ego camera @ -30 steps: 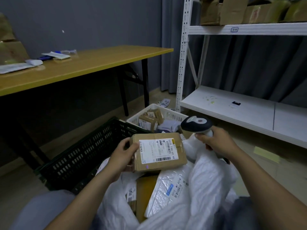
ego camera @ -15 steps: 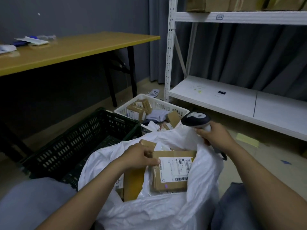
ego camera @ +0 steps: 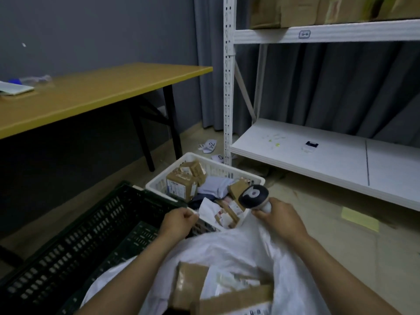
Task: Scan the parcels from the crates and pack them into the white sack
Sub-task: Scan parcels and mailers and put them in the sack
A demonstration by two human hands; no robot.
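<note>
The left hand (ego camera: pixel 179 223) has released the cardboard box (ego camera: pixel 236 301), which now lies in the white sack (ego camera: pixel 238 248). The hand has moved forward to the white crate (ego camera: pixel 157 185).

A yellow-topped table (ego camera: pixel 102 94) on black legs stands against the grey wall (ego camera: pixel 91 30), with some papers (ego camera: pixel 16 88) at its left end. To the right, a white shelving rack (ego camera: pixel 228 87) backs onto a grey curtain (ego camera: pixel 329 87). Cardboard boxes (ego camera: pixel 295 10) sit on its upper shelf and a small dark tag (ego camera: pixel 311 145) lies on the lower one. Numbered paper scraps (ego camera: pixel 210 146) lie by the rack's post, and a yellow note (ego camera: pixel 360 219) lies on the floor further right.
</note>
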